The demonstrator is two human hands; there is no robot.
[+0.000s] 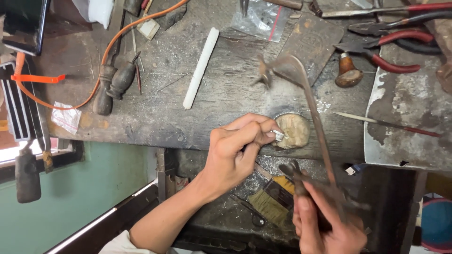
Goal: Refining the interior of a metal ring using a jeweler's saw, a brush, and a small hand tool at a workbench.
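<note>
Small silver piece [278,135] pinched in left hand [235,150] fingertips against wooden peg [293,130] at counter [188,117] edge | right hand [325,226] wraps saw frame [306,99], blurred, arching over peg | white rod [201,67], red-handled pliers [386,47], brush [270,202] around.

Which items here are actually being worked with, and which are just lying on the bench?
In use:
left hand pinching a small silver piece against the rounded bench peg
right hand gripping a metal saw frame

Lying about:
red-handled pliers
white stick
orange cord
wooden-handled tools
brush
</note>
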